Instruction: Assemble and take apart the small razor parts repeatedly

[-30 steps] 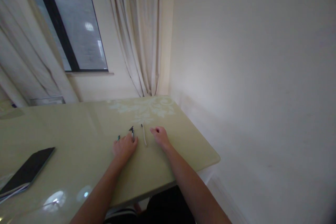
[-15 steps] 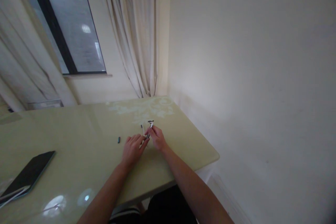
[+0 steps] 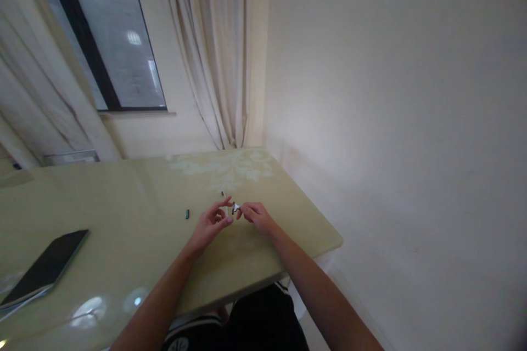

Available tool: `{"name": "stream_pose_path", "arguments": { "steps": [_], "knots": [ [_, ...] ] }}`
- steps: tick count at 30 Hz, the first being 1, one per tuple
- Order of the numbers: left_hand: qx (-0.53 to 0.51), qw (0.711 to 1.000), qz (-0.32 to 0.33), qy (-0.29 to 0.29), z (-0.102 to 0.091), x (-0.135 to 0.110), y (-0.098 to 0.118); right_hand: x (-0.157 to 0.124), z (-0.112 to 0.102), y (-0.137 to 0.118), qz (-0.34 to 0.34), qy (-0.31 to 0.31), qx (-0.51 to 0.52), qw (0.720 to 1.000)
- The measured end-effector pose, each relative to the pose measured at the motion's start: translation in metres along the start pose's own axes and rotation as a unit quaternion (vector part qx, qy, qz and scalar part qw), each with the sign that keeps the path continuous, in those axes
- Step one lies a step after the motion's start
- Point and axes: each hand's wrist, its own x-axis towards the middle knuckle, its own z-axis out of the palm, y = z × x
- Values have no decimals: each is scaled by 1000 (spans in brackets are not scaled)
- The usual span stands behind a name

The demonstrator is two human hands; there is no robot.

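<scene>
A small silver razor with a dark T-shaped head (image 3: 234, 208) is pinched in the fingers of my right hand (image 3: 256, 215), its head pointing left. Most of its handle is hidden by those fingers. My left hand (image 3: 211, 225) is open just left of the head, index finger and thumb apart on either side of it; whether a fingertip touches the head I cannot tell. A thin pale stick with a dark tip (image 3: 223, 194) lies partly behind the left fingers. Farther left on the tabletop rests a small dark oblong piece (image 3: 187, 214).
The glossy pale-green table (image 3: 135, 197) has a rounded corner at the right, close to the white wall (image 3: 391, 120). A black flat folder or tablet (image 3: 47, 266) lies at the left with a white cable by it. Curtains (image 3: 218, 55) and a window stand behind.
My left hand has let go of the razor and spread its fingers. The right hand has shifted slightly right, and the razor's head has swung from pointing away to pointing left.
</scene>
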Motion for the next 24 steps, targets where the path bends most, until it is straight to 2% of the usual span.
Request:
{"name": "stream_pose_path", "arguments": {
  "steps": [9,17,24],
  "knots": [
    [12,1000,0,-24,2,1,1,-1,0,-5,-3,-40,-16,999],
    [13,999,12,-29,0,1,0,-1,1,-13,30,-61,-7,998],
    [-14,999,-6,-39,1,0,0,-2,1,-13,54,-66,12,996]
  ]
}}
